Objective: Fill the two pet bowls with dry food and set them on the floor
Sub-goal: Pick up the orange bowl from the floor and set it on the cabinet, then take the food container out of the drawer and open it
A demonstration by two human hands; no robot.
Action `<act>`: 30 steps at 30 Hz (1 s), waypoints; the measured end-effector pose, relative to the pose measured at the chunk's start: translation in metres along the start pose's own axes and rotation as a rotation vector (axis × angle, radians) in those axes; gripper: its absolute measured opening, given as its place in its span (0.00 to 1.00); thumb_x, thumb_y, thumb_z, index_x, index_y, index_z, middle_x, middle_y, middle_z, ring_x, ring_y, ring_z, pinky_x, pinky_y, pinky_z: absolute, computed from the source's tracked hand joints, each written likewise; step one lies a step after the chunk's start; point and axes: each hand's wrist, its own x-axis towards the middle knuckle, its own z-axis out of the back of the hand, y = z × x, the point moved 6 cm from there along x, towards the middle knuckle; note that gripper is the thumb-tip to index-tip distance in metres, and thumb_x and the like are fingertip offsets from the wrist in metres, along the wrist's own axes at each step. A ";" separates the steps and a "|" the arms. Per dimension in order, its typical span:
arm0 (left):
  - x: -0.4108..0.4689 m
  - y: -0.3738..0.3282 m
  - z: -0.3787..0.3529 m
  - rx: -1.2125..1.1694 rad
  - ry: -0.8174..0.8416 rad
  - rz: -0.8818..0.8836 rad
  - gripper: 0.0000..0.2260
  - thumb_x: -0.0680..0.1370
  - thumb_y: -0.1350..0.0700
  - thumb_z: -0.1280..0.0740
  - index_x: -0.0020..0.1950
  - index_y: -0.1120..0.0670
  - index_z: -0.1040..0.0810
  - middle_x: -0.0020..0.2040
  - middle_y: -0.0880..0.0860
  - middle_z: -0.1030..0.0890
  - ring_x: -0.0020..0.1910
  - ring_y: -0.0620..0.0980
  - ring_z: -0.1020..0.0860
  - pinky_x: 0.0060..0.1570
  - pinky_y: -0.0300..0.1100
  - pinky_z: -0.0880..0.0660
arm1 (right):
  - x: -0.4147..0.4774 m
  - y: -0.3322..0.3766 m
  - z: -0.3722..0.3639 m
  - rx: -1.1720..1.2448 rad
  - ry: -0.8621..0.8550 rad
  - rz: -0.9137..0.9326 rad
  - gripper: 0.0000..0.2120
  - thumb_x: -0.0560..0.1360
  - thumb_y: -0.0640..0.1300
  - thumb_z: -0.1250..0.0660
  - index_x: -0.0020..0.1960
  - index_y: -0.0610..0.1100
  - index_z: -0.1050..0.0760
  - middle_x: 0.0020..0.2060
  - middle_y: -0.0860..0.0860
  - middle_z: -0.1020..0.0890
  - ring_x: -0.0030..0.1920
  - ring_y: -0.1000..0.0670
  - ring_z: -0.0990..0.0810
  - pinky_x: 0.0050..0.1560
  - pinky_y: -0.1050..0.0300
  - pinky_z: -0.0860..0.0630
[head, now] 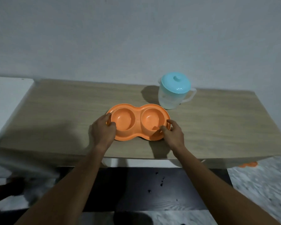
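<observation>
On wooden surface (71, 111), orange double bowl (137, 111) was found, both wells empty, lidded jug (173, 93) just behind. Left rim was gripped by left hand (102, 129), right rim by right hand (173, 133), fingers (108, 119) curled over edge. Judged light, stiff, smooth plastic; best held level at both ends.

Orange twin-well pet bowl (137, 123), seemingly empty, flat on the wooden table (63, 111)

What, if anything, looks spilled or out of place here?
Small dark pellets lie scattered on the dark floor below the wooden table, possibly spilled food; the orange plastic double bowl looks empty.
</observation>
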 end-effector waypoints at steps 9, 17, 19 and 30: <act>0.007 0.017 -0.010 0.105 0.066 -0.071 0.20 0.80 0.53 0.39 0.73 0.52 0.29 0.71 0.53 0.27 0.70 0.57 0.32 0.71 0.48 0.40 | 0.001 -0.007 -0.019 -0.096 -0.089 -0.020 0.25 0.81 0.54 0.36 0.76 0.48 0.29 0.68 0.40 0.25 0.64 0.39 0.23 0.63 0.44 0.25; 0.002 0.028 -0.012 -0.002 0.069 -0.078 0.22 0.80 0.50 0.37 0.73 0.53 0.30 0.71 0.56 0.28 0.71 0.58 0.32 0.71 0.50 0.37 | -0.005 -0.014 -0.018 -0.106 -0.091 0.029 0.28 0.81 0.58 0.36 0.76 0.45 0.31 0.69 0.39 0.27 0.62 0.39 0.22 0.62 0.46 0.25; -0.014 0.034 -0.009 -0.038 0.024 -0.103 0.21 0.79 0.50 0.35 0.71 0.54 0.28 0.68 0.56 0.25 0.69 0.57 0.30 0.69 0.50 0.35 | -0.019 -0.017 -0.019 -0.075 -0.117 0.056 0.27 0.81 0.59 0.36 0.74 0.46 0.30 0.66 0.42 0.28 0.58 0.43 0.22 0.58 0.51 0.27; -0.147 0.116 -0.067 0.063 -0.130 -0.293 0.11 0.74 0.56 0.31 0.56 0.54 0.21 0.55 0.53 0.25 0.57 0.54 0.24 0.56 0.49 0.25 | -0.104 -0.137 -0.069 -0.034 0.041 0.252 0.04 0.78 0.44 0.29 0.52 0.48 0.19 0.51 0.49 0.21 0.48 0.50 0.18 0.49 0.47 0.20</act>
